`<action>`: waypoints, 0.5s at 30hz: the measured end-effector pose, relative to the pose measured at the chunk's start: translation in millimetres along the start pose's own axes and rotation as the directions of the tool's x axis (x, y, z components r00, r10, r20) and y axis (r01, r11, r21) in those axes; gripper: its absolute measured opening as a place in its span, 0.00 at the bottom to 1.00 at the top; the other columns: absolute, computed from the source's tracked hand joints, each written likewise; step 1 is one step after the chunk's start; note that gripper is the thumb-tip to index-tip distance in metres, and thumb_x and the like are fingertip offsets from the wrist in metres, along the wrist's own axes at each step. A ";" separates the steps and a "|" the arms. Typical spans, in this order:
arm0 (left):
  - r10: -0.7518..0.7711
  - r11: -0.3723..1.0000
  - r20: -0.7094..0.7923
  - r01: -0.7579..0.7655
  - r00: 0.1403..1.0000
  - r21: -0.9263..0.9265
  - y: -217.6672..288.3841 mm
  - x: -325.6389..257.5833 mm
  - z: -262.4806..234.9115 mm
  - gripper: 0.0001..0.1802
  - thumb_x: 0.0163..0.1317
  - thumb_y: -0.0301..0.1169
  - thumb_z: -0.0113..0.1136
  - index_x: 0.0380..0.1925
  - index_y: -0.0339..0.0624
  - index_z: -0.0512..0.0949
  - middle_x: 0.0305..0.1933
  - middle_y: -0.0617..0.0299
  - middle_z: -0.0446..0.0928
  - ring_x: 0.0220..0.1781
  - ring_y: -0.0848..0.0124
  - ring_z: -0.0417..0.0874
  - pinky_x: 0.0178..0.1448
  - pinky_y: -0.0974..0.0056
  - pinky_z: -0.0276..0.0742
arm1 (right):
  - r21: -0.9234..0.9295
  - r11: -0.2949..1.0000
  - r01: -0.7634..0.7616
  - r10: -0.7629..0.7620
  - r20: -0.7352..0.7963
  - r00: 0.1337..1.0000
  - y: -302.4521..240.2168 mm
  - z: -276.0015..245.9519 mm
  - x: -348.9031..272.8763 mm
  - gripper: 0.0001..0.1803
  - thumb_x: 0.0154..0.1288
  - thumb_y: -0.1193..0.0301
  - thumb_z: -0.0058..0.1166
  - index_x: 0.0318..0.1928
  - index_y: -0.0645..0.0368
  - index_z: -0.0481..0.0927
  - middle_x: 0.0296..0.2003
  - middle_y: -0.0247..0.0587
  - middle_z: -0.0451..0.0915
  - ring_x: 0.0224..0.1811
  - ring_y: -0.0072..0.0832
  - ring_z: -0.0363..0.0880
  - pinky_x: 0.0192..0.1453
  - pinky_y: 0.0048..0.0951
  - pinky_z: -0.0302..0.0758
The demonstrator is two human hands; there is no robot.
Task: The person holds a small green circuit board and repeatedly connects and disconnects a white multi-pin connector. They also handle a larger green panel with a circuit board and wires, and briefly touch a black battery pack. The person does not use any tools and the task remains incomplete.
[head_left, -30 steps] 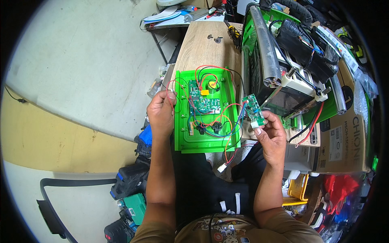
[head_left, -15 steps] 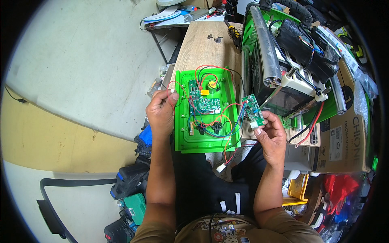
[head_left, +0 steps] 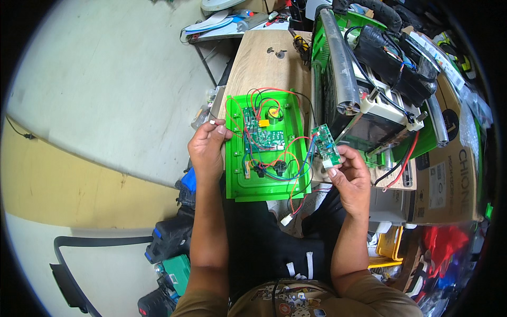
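My left hand (head_left: 207, 153) is closed, thumb and fingertips pinching a small white wire connector (head_left: 213, 122) beside the left wall of a green panel (head_left: 268, 191). Wires run from the connector into this shallow, tray-like panel. Fixed inside are a larger circuit board (head_left: 270, 139) and a round yellow part (head_left: 273, 112). At the panel's right side, my right hand (head_left: 353, 177) grips a small green circuit board (head_left: 327, 143) by its lower end, where a white socket shows. Red and blue wires lead to that board. A white plug (head_left: 287, 220) dangles below the panel on red and orange wires.
Beneath the panel is a wood-grain bench (head_left: 269, 66) with small black bits on it. To the right stands a green-sided machine with metal tubes (head_left: 346, 79). Farther right is a cardboard box (head_left: 451, 182). Tool cases (head_left: 169, 238) lie at lower left.
My left hand has shifted slightly left and down with the connector, which now shows more clearly at the fingertips. The green panel sits a little lower and left. My right hand still grips the small board.
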State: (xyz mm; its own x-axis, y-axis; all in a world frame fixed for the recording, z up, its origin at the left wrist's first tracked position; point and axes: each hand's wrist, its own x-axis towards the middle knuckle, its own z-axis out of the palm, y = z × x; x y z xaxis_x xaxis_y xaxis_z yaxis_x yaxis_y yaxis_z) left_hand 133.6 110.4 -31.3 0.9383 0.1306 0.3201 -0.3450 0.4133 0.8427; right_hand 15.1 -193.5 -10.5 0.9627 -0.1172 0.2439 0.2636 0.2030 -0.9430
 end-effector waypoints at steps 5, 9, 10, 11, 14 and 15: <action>-0.004 1.000 0.007 0.004 1.000 -0.004 1.2 -1.4 4.6 0.08 0.72 0.23 0.63 0.48 0.33 0.80 0.36 0.56 0.86 0.39 0.73 0.86 0.49 0.68 0.82 | 0.016 1.000 -0.004 0.004 0.001 1.000 -0.3 -0.5 -1.0 0.25 0.68 0.83 0.64 0.64 0.63 0.76 0.45 0.29 0.81 0.45 0.15 0.73 0.51 0.21 0.73; 0.006 1.000 -0.010 -0.006 1.000 0.030 3.5 -1.1 6.0 0.10 0.71 0.24 0.66 0.48 0.34 0.78 0.39 0.56 0.86 0.41 0.72 0.87 0.51 0.66 0.83 | 0.018 1.000 -0.006 0.006 -0.008 1.000 0.3 -0.4 -1.2 0.25 0.67 0.83 0.64 0.64 0.63 0.76 0.47 0.29 0.80 0.45 0.14 0.73 0.51 0.21 0.73; 0.027 0.999 -0.017 -0.026 0.999 0.024 2.3 -0.5 6.8 0.10 0.71 0.25 0.66 0.48 0.34 0.78 0.39 0.56 0.86 0.41 0.72 0.87 0.52 0.66 0.83 | 0.021 1.000 -0.008 0.008 0.002 1.000 -0.2 -1.2 -1.2 0.24 0.68 0.83 0.64 0.63 0.64 0.76 0.48 0.28 0.79 0.45 0.14 0.72 0.51 0.20 0.73; 0.041 0.999 -0.017 -0.041 0.999 0.010 1.0 0.0 7.3 0.11 0.71 0.25 0.67 0.48 0.35 0.78 0.40 0.56 0.87 0.42 0.72 0.86 0.52 0.66 0.83 | 0.022 1.000 -0.006 0.006 0.008 1.000 -0.3 -1.7 -1.2 0.24 0.68 0.83 0.63 0.63 0.64 0.76 0.48 0.28 0.78 0.45 0.14 0.72 0.51 0.20 0.74; 0.074 0.996 0.016 -0.075 0.997 0.045 1.0 1.5 6.0 0.12 0.70 0.27 0.69 0.48 0.35 0.77 0.41 0.56 0.86 0.43 0.72 0.86 0.54 0.65 0.82 | 0.023 1.000 0.002 -0.003 0.021 1.000 -0.3 -2.2 -1.0 0.24 0.68 0.84 0.63 0.64 0.64 0.75 0.47 0.27 0.77 0.45 0.14 0.73 0.52 0.20 0.74; 0.071 0.996 0.017 -0.072 0.997 0.054 1.3 1.4 5.7 0.13 0.70 0.27 0.69 0.48 0.35 0.77 0.41 0.57 0.86 0.43 0.72 0.86 0.54 0.66 0.82 | 0.033 0.999 0.000 -0.001 0.027 1.000 -0.5 -2.4 -1.0 0.25 0.68 0.84 0.63 0.64 0.65 0.75 0.47 0.28 0.78 0.45 0.14 0.73 0.53 0.21 0.75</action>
State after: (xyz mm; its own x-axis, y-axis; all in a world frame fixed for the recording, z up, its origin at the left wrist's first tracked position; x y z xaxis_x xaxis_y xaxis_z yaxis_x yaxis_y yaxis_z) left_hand 134.4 106.0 -27.3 0.9109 0.1445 0.3864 -0.4123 0.3534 0.8397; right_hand 13.9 -195.9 -10.8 0.9637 -0.0915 0.2508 0.2656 0.2352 -0.9349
